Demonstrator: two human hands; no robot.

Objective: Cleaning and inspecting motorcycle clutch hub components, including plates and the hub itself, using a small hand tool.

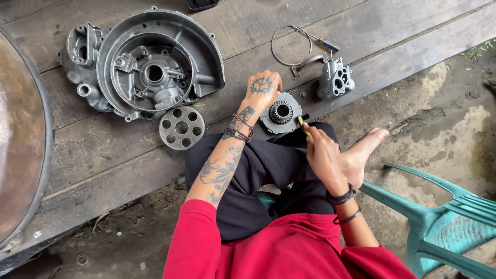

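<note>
My left hand (262, 92) rests on a round grey gear assembly (281, 113) with a toothed hub, steadying it at the edge of the wooden platform (361, 36). My right hand (319, 150) grips a thin yellow-handled tool (303, 125), whose tip points at the gear assembly's lower right side. Both forearms reach over my crossed legs in dark trousers.
A large grey engine cover (150, 64) lies on the platform at the left, with a round perforated disc (181, 127) just below it. A small metal housing (336, 78) and a wire ring (287, 46) sit at the right. A green plastic chair (444, 217) stands at lower right. A big rusty round pan (20, 139) fills the left edge.
</note>
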